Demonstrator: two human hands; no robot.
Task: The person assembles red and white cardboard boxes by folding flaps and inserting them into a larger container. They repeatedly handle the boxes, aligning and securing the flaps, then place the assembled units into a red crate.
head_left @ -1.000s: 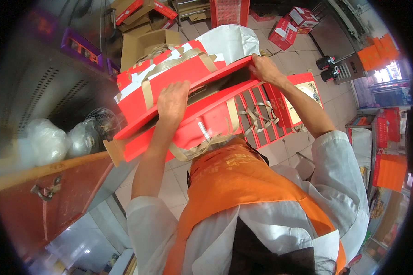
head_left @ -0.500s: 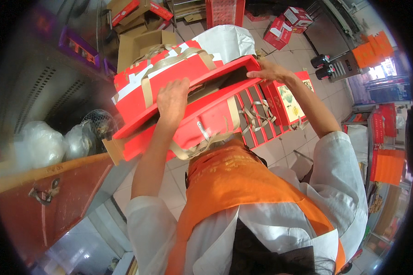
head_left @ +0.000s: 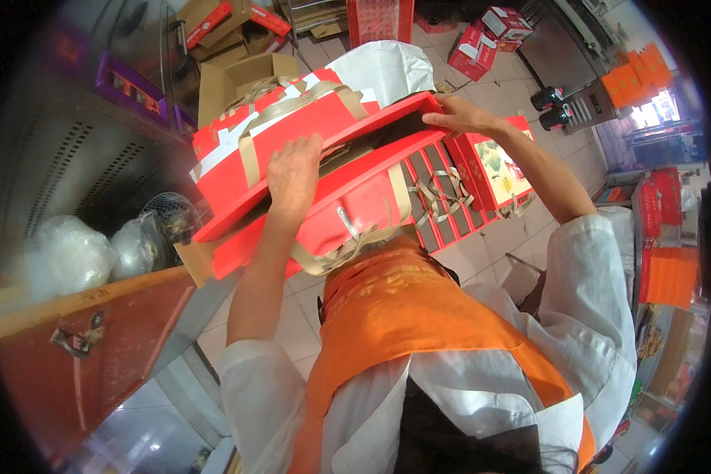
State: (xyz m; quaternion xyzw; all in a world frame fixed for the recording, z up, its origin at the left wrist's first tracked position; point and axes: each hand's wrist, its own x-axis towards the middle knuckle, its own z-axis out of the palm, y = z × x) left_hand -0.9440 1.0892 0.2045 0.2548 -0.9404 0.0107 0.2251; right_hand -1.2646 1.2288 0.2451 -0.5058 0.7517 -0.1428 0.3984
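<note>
A long red box (head_left: pixel 351 178) with a dark inside lies slantwise in front of me, its top gaping. My left hand (head_left: pixel 294 174) is closed over its far rim, left of the middle. At the right end my right hand (head_left: pixel 460 117) grips the box's corner, thumb over the edge. Just beyond stand red gift bags (head_left: pixel 280 138) with tan ribbon handles, close against the box. On the near side are another red bag (head_left: pixel 351 217) with a tan ribbon and a row of upright red bags (head_left: pixel 442 197) with dark gaps between them. The box's inside is mostly shadowed.
An open cardboard carton (head_left: pixel 221 91) and a white sack (head_left: pixel 387 69) sit behind the bags. A red box with a printed picture (head_left: pixel 498 162) is to the right. A brown wooden drawer front (head_left: pixel 95 340) and clear plastic bags (head_left: pixel 75 253) are at the left.
</note>
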